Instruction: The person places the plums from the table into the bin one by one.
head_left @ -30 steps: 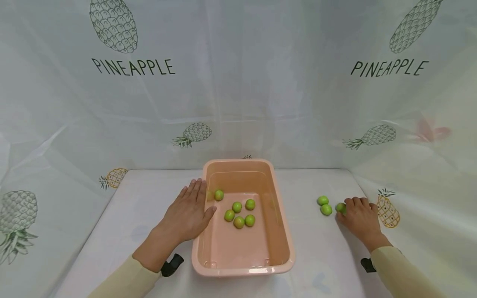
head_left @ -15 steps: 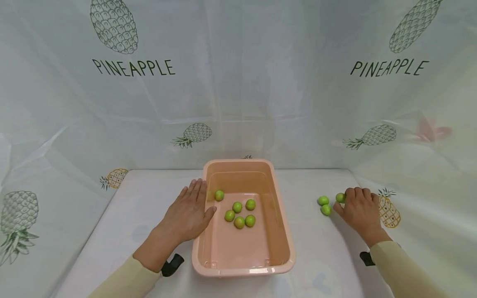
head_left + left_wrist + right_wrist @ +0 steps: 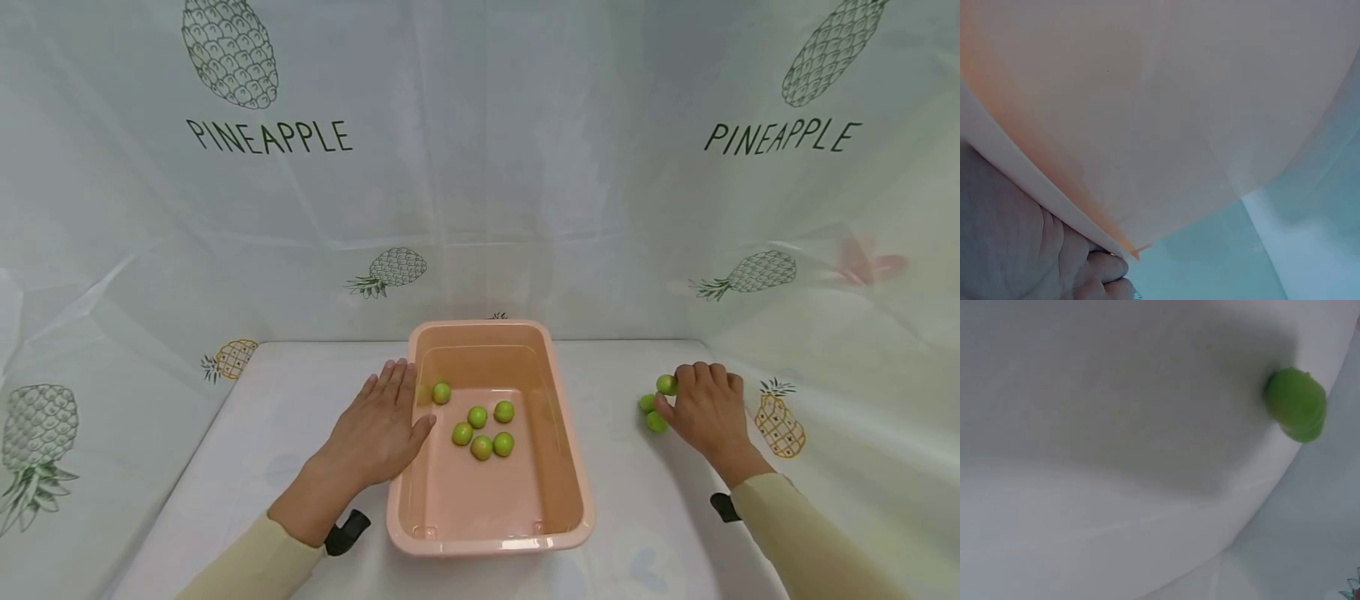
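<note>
My left hand [image 3: 378, 433] lies with fingers straight along the left rim of a pink plastic tub [image 3: 491, 547]. In the left wrist view, that palm [image 3: 1010, 231] is against the tub's outer wall [image 3: 1147, 112]. Inside the tub sit several small round green fruits [image 3: 482, 447]. At the right, my right hand [image 3: 705, 412] pinches a green fruit [image 3: 666, 384] between thumb and fingers, above the table. Just left of that hand, two more green fruits [image 3: 656, 422] rest on the table. The right wrist view shows green fruits [image 3: 1296, 397] overlapping; the hand is outside it.
A white sheet covers the table [image 3: 615, 517]. Pineapple-printed plastic curtain [image 3: 562, 192] hangs behind it and along both sides. Dark straps [image 3: 347, 533] show at the wrists.
My right hand has lifted the green fruit and moved leftward and away from me, over the two loose fruits. The left hand and the tub have stayed still.
</note>
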